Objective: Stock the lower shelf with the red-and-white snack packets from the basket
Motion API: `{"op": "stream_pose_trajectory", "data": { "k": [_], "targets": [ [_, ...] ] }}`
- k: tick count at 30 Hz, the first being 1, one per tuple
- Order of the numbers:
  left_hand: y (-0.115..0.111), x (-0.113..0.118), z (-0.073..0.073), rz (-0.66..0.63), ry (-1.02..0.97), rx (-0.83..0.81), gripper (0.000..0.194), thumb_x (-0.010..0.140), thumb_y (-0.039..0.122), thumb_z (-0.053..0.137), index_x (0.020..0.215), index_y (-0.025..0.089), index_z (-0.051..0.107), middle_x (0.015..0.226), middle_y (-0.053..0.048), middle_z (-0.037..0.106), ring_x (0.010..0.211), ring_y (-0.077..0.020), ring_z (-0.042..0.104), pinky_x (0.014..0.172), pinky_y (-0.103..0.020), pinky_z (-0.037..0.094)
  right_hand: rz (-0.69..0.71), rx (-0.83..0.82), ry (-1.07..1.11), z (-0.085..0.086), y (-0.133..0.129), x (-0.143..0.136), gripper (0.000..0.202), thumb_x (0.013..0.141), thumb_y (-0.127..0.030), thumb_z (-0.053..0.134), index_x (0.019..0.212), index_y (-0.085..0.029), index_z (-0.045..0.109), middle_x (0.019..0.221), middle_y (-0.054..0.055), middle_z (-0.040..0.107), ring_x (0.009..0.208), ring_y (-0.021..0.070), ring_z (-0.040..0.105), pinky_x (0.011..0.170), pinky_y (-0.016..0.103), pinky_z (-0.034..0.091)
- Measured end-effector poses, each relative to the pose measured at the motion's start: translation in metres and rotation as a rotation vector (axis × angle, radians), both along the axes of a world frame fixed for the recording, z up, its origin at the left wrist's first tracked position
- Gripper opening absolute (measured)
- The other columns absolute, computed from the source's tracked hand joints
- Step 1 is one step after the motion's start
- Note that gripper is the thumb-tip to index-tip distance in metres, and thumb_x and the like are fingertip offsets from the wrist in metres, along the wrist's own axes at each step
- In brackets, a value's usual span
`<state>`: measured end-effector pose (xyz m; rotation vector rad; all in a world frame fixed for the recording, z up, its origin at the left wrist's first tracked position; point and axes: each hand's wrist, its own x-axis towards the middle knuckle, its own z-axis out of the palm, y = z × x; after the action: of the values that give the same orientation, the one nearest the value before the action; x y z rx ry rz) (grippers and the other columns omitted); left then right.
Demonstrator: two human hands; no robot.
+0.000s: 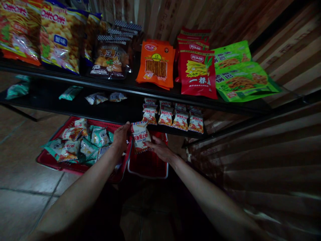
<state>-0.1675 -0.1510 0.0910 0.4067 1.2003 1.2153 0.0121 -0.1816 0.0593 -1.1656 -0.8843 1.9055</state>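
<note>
A white and orange snack packet [140, 136] with a striped edge is held upright between my two hands, above a small red basket [147, 174]. My left hand [121, 137] grips its upper left edge. On the lower right side, the fingers of my right hand [160, 148] are closed on it. Just beyond, similar packets [165, 115] stand in rows on the lower shelf [107, 112]. A larger red basket [47, 162] at the left holds several teal packets [99, 136] and white and orange packets [70, 150].
Along the upper shelf [120, 86] stand puffed snack bags [59, 36], orange packs [155, 63], red packs [198, 73] and green packs [245, 82]. A few teal packets [70, 92] and pale packets [96, 98] lie on the lower shelf. Corrugated wall [263, 157] bounds the right side.
</note>
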Motion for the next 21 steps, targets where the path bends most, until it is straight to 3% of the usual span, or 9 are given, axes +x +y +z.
{"op": "stream_pose_trajectory", "data": {
  "k": [4,7,10,14,21],
  "targets": [
    [-0.004,0.004,0.008,-0.059,-0.103,-0.021,0.024,0.081,0.041,0.056,0.085,0.018,0.063,0.085,-0.005,0.068,0.075,-0.0145,0.062,0.072,-0.025,0.047,-0.069,-0.031,0.03,0.004,0.001,0.002,0.037,0.063,-0.032,0.079,0.097,-0.024,0.067,0.095,0.0,0.071,0.086,0.0149,0.065,0.076,0.028,0.049],
    [-0.009,0.005,0.007,-0.12,-0.092,-0.114,0.021,0.081,0.034,0.054,0.086,0.017,0.064,0.087,-0.005,0.069,0.076,-0.0144,0.062,0.067,-0.023,0.046,-0.118,-0.05,0.033,0.003,0.004,0.002,0.035,0.063,-0.032,0.078,0.095,-0.025,0.067,0.094,0.0,0.072,0.085,0.0155,0.065,0.074,0.028,0.049],
    [-0.018,0.008,0.003,-0.244,-0.063,-0.155,0.019,0.074,0.027,0.059,0.089,0.018,0.065,0.09,-0.006,0.07,0.081,-0.0176,0.064,0.065,-0.025,0.047,-0.169,-0.054,0.046,0.0,0.006,0.002,0.033,0.063,-0.031,0.078,0.093,-0.025,0.067,0.093,0.0,0.072,0.085,0.0161,0.066,0.074,0.029,0.049],
    [-0.034,0.014,-0.004,-0.416,-0.098,-0.105,0.035,0.065,0.02,0.07,0.099,0.019,0.064,0.103,-0.007,0.069,0.09,-0.0205,0.064,0.078,-0.033,0.05,-0.261,-0.042,0.061,-0.001,0.009,0.001,0.031,0.061,-0.032,0.079,0.088,-0.025,0.066,0.092,-0.001,0.072,0.086,0.0161,0.066,0.076,0.03,0.05],
    [-0.045,0.018,-0.018,-0.325,-0.12,-0.004,0.024,0.068,0.014,0.071,0.092,0.014,0.068,0.104,-0.011,0.07,0.093,-0.0192,0.065,0.084,-0.032,0.051,-0.234,-0.027,0.065,0.0,0.008,0.002,0.031,0.063,-0.033,0.078,0.09,-0.024,0.067,0.097,0.0,0.071,0.093,0.0176,0.065,0.082,0.033,0.049]
  ]
}}
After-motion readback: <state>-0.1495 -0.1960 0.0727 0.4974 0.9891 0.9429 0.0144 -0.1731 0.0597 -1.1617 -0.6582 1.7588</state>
